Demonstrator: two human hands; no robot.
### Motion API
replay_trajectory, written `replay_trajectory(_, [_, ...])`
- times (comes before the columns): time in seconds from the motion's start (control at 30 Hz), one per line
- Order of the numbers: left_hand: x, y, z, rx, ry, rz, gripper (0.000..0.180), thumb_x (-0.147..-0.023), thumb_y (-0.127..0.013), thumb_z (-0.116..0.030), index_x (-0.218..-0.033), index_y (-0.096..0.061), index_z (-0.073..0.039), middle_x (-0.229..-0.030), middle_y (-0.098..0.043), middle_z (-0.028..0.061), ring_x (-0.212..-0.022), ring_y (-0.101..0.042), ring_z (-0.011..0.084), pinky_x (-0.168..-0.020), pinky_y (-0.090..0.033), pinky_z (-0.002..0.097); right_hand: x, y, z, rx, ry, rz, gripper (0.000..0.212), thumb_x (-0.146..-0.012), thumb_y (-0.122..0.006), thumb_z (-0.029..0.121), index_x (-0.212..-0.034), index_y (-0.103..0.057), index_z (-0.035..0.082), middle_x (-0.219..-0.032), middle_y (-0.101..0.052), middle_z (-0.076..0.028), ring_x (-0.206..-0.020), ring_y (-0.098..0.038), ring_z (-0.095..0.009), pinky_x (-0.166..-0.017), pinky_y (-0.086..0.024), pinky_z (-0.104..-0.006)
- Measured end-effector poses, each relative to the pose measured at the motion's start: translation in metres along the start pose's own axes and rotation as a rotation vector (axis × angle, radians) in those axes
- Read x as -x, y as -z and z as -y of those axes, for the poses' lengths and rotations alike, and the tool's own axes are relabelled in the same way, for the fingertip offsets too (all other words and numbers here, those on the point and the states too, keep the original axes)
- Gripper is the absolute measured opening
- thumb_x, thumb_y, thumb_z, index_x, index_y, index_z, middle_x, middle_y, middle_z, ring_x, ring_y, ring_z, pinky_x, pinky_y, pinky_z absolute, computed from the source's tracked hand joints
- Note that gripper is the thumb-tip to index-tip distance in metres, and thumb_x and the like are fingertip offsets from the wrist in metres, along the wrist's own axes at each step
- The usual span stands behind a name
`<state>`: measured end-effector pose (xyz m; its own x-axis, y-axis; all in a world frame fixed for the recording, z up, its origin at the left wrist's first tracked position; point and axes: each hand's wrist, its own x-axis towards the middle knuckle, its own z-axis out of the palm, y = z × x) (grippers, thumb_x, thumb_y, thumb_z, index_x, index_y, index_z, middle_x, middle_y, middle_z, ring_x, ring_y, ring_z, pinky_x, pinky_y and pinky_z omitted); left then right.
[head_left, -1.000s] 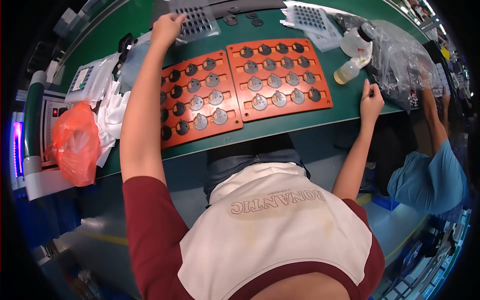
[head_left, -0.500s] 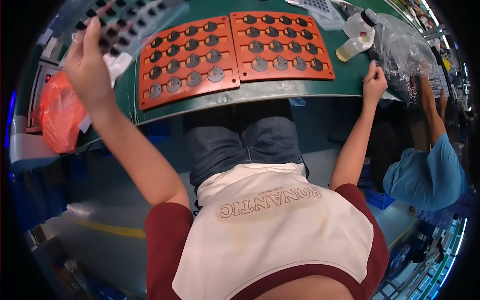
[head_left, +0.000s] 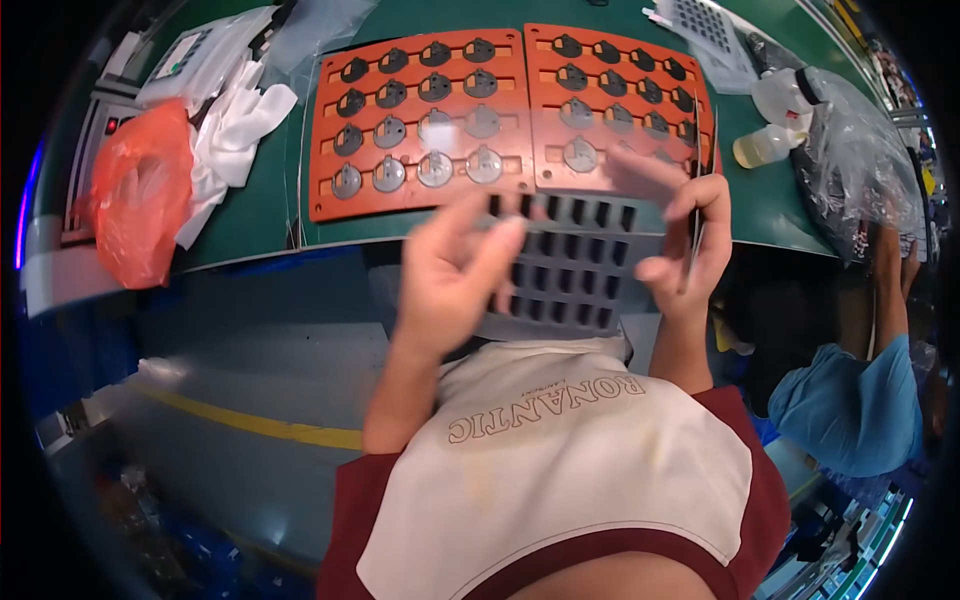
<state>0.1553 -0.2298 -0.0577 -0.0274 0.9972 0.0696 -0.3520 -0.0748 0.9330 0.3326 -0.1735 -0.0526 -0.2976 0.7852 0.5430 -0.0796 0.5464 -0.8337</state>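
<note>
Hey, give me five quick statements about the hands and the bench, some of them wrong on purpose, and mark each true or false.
1. The left hand holds a sheet of small dark pieces. True.
2. The right hand is empty. False: the right hand holds what look like slim tweezers.
3. Two orange trays lie side by side on the green bench. True.
4. The orange plastic bag is to the right of the trays. False: the orange plastic bag is to their left, beside a white cloth.
5. A small bottle of yellowish liquid is to the right of the trays. True.
</note>
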Motion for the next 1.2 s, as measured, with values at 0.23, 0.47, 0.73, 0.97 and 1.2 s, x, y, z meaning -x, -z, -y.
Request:
replay_trajectory(0.23, [-0.086,0.026,0.038,0.002,0.073,0.0,0.029,-0.079,-0.044,-0.015,-0.1,-0.044,0.005,-0.068,-0.049,0.0031,-0.057,-0.044,0.0059,-0.051,-0.035,0.0174,-0.054,-0.006,-0.048,-0.189,-0.478,-0.151,0.027,-0.069,-0.049,-0.009,-0.07,-0.026,0.005,-0.082,-0.054,-0.025,-0.063,-0.053,-0.015,-0.057,-0.045,-0.022])
replay_trajectory(0.47, [-0.162,0.043,0.034,-0.23,0.091,0.207,0.033,-0.061,-0.061,0.005,-0.092,-0.052,0.006,-0.058,-0.049,0.0013,-0.049,-0.04,0.004,-0.045,-0.032,0.0152,-0.082,0.023,-0.095,0.245,-0.341,-0.071,0.026,-0.071,-0.052,-0.006,-0.073,-0.028,0.005,-0.077,-0.056,-0.011,-0.058,-0.043,-0.003,-0.05,-0.032,-0.0137])
replay_trajectory(0.73, [-0.201,0.04,0.034,0.059,0.357,0.24,0.014,-0.073,-0.043,0.006,-0.083,-0.054,0.008,-0.065,-0.056,0.0096,-0.053,-0.051,0.0084,-0.048,-0.04,0.0175,-0.096,0.035,-0.095,0.194,-0.441,-0.215,0.025,-0.07,-0.053,-0.005,-0.072,-0.03,0.005,-0.075,-0.056,-0.012,-0.058,-0.043,-0.004,-0.049,-0.032,-0.0146])
replay_trajectory(0.97, [-0.21,0.03,0.036,0.072,0.312,0.311,0.012,-0.069,-0.047,0.008,-0.079,-0.054,0.009,-0.064,-0.055,0.0106,-0.054,-0.052,0.0094,-0.047,-0.041,0.0165,-0.093,0.051,-0.1,0.358,-0.429,-0.262,0.02,-0.066,-0.054,-0.003,-0.071,-0.036,0.003,-0.063,-0.046,-0.001,-0.055,-0.04,-0.004,-0.05,-0.033,-0.015])
replay_trajectory(1.2, [-0.21,0.03,0.037,0.108,0.144,0.264,0.007,-0.064,-0.051,0.012,-0.07,-0.052,0.009,-0.065,-0.052,0.0101,-0.052,-0.05,0.0105,-0.046,-0.04,0.0175,-0.092,0.054,-0.102,0.312,-0.347,-0.248,0.017,-0.059,-0.044,-0.009,-0.07,-0.037,0.002,-0.062,-0.043,-0.002,-0.054,-0.038,-0.005,-0.05,-0.033,-0.0157])
